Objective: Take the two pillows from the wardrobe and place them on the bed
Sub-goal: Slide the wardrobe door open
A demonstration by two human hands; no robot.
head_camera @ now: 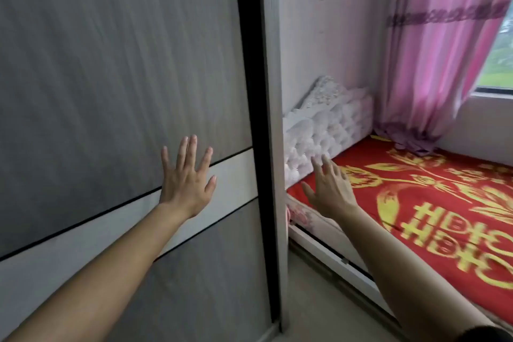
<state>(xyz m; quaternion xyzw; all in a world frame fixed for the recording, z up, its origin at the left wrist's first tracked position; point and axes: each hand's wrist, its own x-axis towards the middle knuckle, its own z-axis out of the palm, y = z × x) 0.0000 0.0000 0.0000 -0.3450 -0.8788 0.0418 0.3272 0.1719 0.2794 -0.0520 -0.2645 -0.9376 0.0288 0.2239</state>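
- Facing a shut wardrobe door, nothing of the 2 pillows can be seen; they are judged to lie behind it, and none is seen on the bed.
- The left hand is spread flat, fingers apart, on or just off the pale band that crosses the door from 8 o'clock up to 2 o'clock; nothing is gripped.
- The right hand is held open and empty at 3 o'clock of the left one, past the door's black edge strip, in front of the bed's red and gold cover and near the white padded headboard.
- The door's long axis runs upright, from 12 to 6 o'clock, so the opening move is judged to be a sideways slide towards 9 o'clock.
- The left hand is the nearer to the door; the right is beside the edge strip and could catch it.
- The bed lies at 3 o'clock of the wardrobe, just beside it, with a pink curtain at 1 o'clock.
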